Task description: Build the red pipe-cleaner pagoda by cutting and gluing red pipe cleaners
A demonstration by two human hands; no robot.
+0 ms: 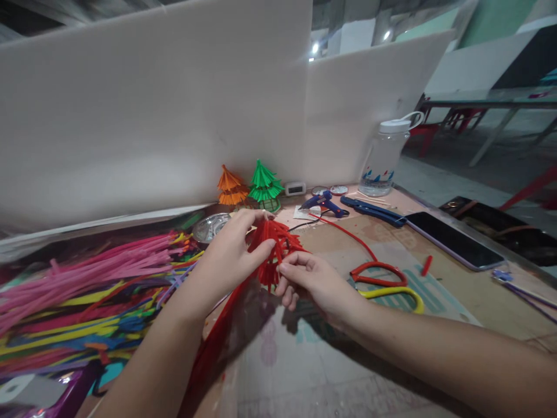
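A red tiered piece made of fuzzy strips [266, 247] is held upright near the middle of the table. Around its top and left side wrap the fingers of my left hand [237, 247], the thumb lying across its front. My right hand [315, 284] pinches at the piece's lower right side, thumb and forefinger together on a red strip. A bundle of long red strips [221, 331] lies below my left hand. Behind stand an orange tiered tree [231, 187] and a green one [263, 183].
Colourful fuzzy strips [87, 296] cover the left. To the right are a blue glue gun [324, 202], scissors with red and yellow handles [385, 278], a blue cutter [374, 210], a phone [452, 239] and a water bottle [383, 159]. A white partition [174, 104] stands behind.
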